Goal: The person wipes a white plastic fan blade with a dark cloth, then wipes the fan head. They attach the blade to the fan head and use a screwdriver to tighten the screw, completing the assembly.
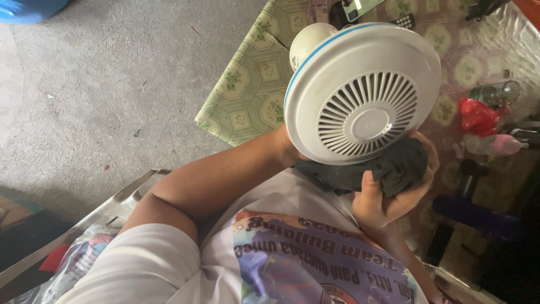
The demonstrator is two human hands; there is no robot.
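Note:
A round white fan housing [363,93] with a blue rim line and a slotted grille is held up in front of my chest. My left hand [288,147] reaches behind its lower left edge and is mostly hidden by it; only the wrist shows. My right hand [388,194] is closed on a dark grey cloth [388,168], which is pressed against the underside of the housing. A white cup-like part [308,42] sits just behind the housing.
A table with a green patterned cover [253,90] lies ahead, carrying a remote [404,21], a red plastic bag [477,115], a glass [498,93] and a small bottle [498,145]. Grey concrete floor [101,84] is on the left. A metal edge [84,225] and plastic bag [84,262] are bottom left.

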